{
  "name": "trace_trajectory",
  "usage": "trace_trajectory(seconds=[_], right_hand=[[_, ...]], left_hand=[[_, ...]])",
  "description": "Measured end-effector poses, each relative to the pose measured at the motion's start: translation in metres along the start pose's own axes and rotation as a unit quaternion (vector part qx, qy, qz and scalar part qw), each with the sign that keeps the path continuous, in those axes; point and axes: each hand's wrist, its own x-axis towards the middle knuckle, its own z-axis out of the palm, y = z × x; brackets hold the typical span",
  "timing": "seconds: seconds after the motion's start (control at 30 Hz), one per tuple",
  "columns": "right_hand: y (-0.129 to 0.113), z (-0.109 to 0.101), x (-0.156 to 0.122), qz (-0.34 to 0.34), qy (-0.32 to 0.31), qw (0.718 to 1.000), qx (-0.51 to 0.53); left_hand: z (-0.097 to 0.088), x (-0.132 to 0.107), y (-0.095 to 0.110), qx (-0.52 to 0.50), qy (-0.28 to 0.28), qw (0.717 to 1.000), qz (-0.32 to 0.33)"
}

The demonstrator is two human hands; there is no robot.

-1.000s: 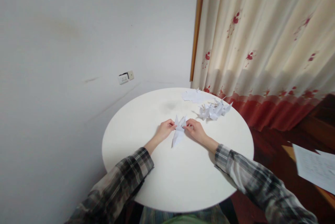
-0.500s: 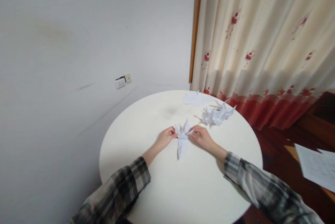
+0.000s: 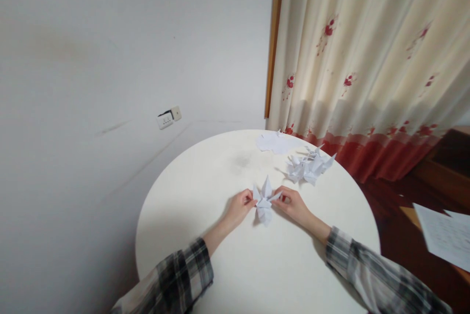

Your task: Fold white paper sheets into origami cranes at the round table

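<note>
Framing the table: I see a plain grey-white wall (image 3: 110, 59) behind its far left side, and a cream curtain with red flowers and a red hem (image 3: 367, 59) behind its far right side.
Table: a round white tabletop (image 3: 205, 250); I place everything else against it.
Sleeves: a dark plaid left sleeve (image 3: 179, 279) and a dark plaid right sleeve (image 3: 370, 275) reach in over its near edge.
Off the table: white printed sheets (image 3: 440, 240) lie well apart to its right.
Pile: a heap of folded white paper shapes (image 3: 310, 168) sits near the table's far right edge, with flat white paper scraps (image 3: 273, 141) just beyond it at the far rim.
Left: the left hand (image 3: 240, 206) is near the table's middle, fingertips pinched on the figure's left flap.
Right: the right hand (image 3: 293, 204) is opposite it, fingertips pinched on the right flap.
Figure: the small folded white paper figure (image 3: 265, 201) rests on the table's middle, between both hands, one point standing up.
Change: a second ago a long flap trailed from it toward the near edge; now I see it shorter and bunched, with the side flaps spread wider. I judge the folding has moved on, with the body drawn in and the flaps opened outward.
</note>
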Motion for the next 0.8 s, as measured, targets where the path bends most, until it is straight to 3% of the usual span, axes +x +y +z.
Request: trace_trajectory(seconds=[0.17, 0.57, 0.8], right_hand=[[0.0, -0.001, -0.001, -0.027, -0.019, 0.999, -0.014], [0.005, 0.004, -0.003, -0.087, -0.016, 0.996, -0.025], [0.002, 0.007, 0.0, -0.1, -0.014, 0.994, -0.035]], left_hand=[[0.004, -0.003, 0.002, -0.026, -0.03, 0.999, 0.036], [0.01, -0.014, 0.014, -0.014, 0.002, 1.0, 0.011], [0.011, -0.014, 0.012, -0.02, -0.014, 1.0, 0.013]])
